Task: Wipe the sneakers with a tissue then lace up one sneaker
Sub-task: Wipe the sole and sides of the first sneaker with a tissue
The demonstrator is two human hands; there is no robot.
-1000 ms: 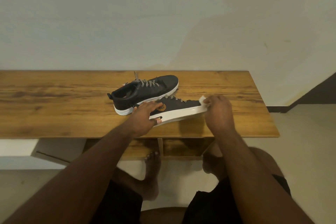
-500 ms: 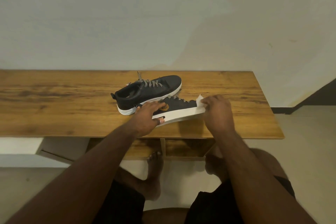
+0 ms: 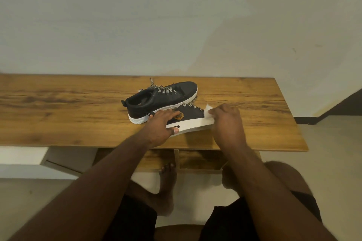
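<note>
Two black sneakers with white soles lie on the wooden table (image 3: 58, 107). The far sneaker (image 3: 166, 98) stands upright, its toe to the right, with striped laces threaded. The near sneaker (image 3: 191, 121) is tipped on its side with the white sole edge toward me. My left hand (image 3: 160, 125) grips its heel end, thumb under the sole. My right hand (image 3: 225, 121) pinches a white tissue (image 3: 208, 111) against the toe end. The toe itself is hidden behind this hand.
The table's front edge runs just behind my wrists and its right end (image 3: 293, 123) is close to my right hand. Below it are a wooden shelf (image 3: 195, 160), my bare feet and my knees. A pale wall stands behind the table.
The tissue and my right hand have shifted a little along the toe of the near sneaker. My left hand keeps its hold on the heel. The camera has moved slightly.
</note>
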